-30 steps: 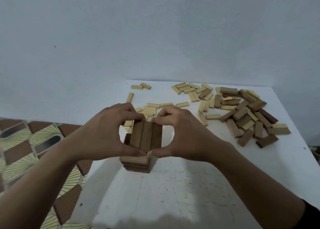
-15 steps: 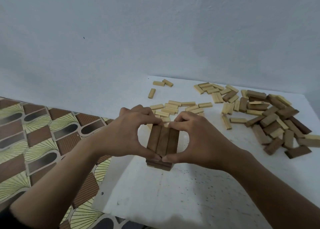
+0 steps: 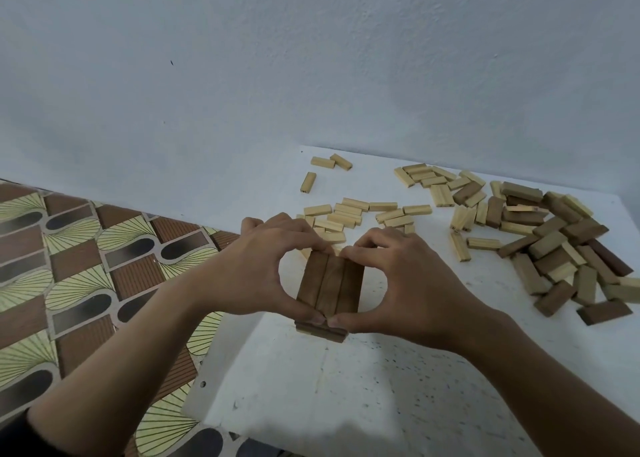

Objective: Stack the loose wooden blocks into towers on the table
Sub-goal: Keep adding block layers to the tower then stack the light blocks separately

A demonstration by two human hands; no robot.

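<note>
Both hands have kept their pose, only the view swinging left: the left hand (image 3: 256,276) and right hand (image 3: 408,283) pinch the top layer of three dark blocks on the tower (image 3: 329,283) between curled forefingers at its far end and thumbs at its near end, close to the left edge of the table (image 3: 381,394). The task looks barely begun, with one low tower of a few layers standing while pale loose blocks (image 3: 346,214) by the far edge and a mixed heap (image 3: 554,242) toward the far right corner wait. No brand, label or writing can be read.
</note>
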